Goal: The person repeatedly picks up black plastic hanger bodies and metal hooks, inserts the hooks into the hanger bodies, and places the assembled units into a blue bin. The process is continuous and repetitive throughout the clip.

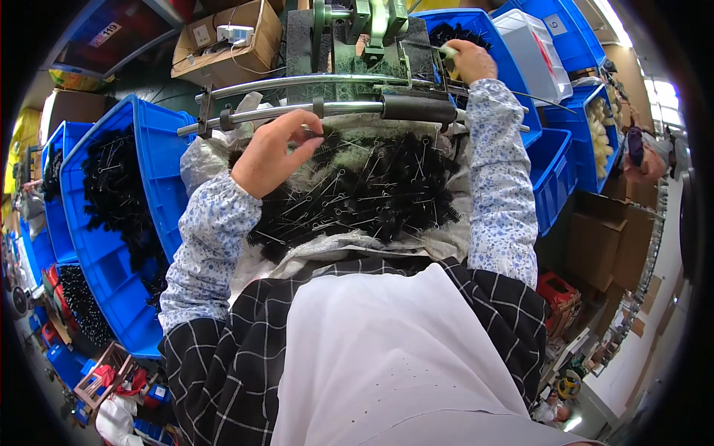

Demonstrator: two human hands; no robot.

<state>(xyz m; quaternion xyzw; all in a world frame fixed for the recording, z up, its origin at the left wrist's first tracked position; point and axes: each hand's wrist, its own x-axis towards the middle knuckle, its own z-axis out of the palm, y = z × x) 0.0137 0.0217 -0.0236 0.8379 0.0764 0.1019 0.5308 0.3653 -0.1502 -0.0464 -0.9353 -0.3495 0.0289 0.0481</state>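
My left hand [274,154] is just below the metal rods [275,113] of a machine, above the left part of a heap of small black wire brushes [372,193]. Its thumb and fingers curl together; whatever they pinch, if anything, is too small to make out. My right hand [474,62] reaches to the far right of the machine [364,52], its fingers closed round a pale rounded piece [448,52]. The brushes have twisted wire stems with looped ends and lie in a white cloth [349,244] across my lap. A black sleeve [419,108] covers part of the nearer rod.
At the left stands a large blue bin [160,186] with more black brushes. Blue bins [554,182] and a clear plastic box [532,52] line the right, one bin holding pale bristly pieces [599,134]. A cardboard box [230,44] sits behind the rods at the left.
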